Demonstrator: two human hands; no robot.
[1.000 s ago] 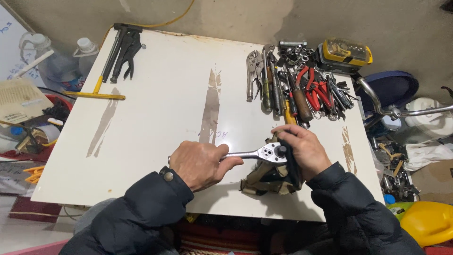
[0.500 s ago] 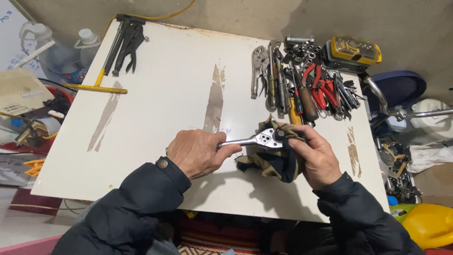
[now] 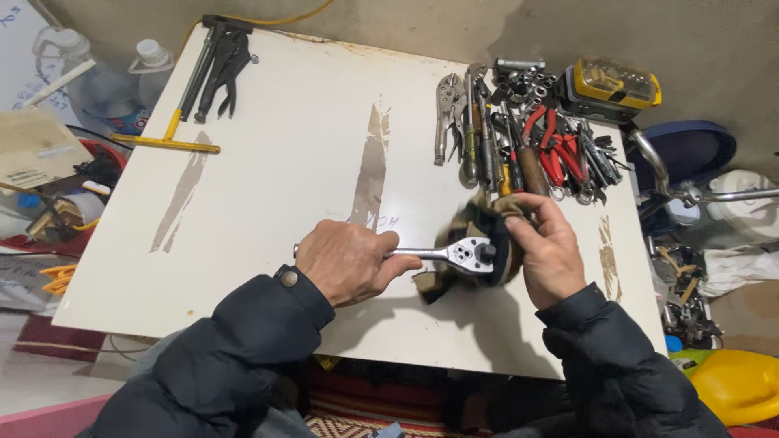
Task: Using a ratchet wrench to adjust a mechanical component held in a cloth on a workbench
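My left hand [image 3: 345, 261] grips the handle of a chrome ratchet wrench [image 3: 454, 254] over the near part of a white table [image 3: 284, 146]. The wrench points right, its round head facing up. My right hand [image 3: 552, 251] holds a dark, tan-edged rag [image 3: 487, 223] bunched around and behind the wrench head. Part of the rag hangs below the head and touches the table.
A pile of pliers, screwdrivers and sockets [image 3: 527, 138] lies at the table's far right, with a yellow case [image 3: 613, 85] beside it. Black pliers and a yellow-handled tool [image 3: 207, 69] lie at the far left. Plastic jugs [image 3: 105, 77] and clutter crowd the floor on both sides.
The rag has moved up from under the wrench head to wrap around its right side. My right hand shifted from above the head to its right. The left hand kept its grip.
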